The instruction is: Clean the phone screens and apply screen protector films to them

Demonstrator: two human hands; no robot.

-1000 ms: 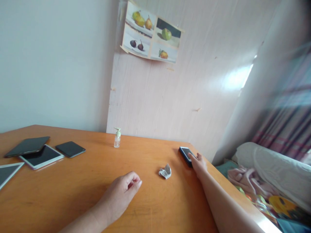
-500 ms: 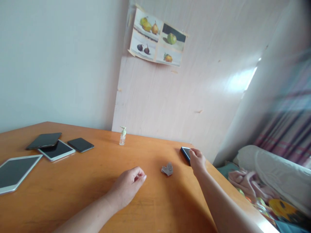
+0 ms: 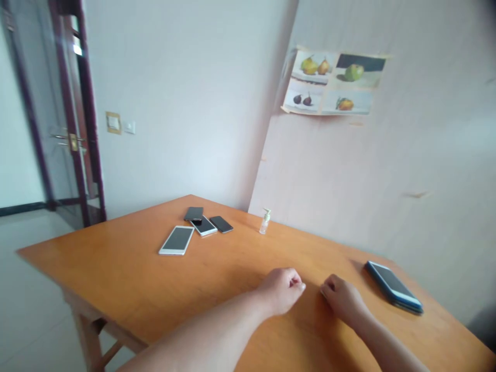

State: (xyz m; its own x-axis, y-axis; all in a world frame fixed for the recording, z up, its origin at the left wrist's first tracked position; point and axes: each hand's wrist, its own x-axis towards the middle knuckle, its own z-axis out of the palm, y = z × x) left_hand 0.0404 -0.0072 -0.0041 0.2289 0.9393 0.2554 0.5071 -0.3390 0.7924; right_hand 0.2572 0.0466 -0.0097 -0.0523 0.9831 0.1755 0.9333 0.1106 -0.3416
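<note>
My left hand (image 3: 281,290) rests low over the orange-brown table (image 3: 127,279) with its fingers curled in, and nothing shows in it. Just right of it, my right hand (image 3: 343,299) is also closed, with its fingertips turned down toward the tabletop. Whatever the right fingers may hold is hidden. The grey crumpled cloth seen earlier does not show now. Right of my right hand lies a phone in a blue case (image 3: 395,287), stacked on another dark flat device. A small clear pump bottle (image 3: 264,225) stands behind my hands, near the wall.
Toward the far left corner lie a white tablet (image 3: 177,241), a white-edged device (image 3: 205,227) partly under a dark one (image 3: 194,213), and a black phone (image 3: 221,224). Fruit paintings (image 3: 337,82) hang on the wall. A door (image 3: 58,119) is at far left.
The view has swung left. My right hand has left the blue-cased phone and come in beside my left hand. The grey cloth is out of sight.
</note>
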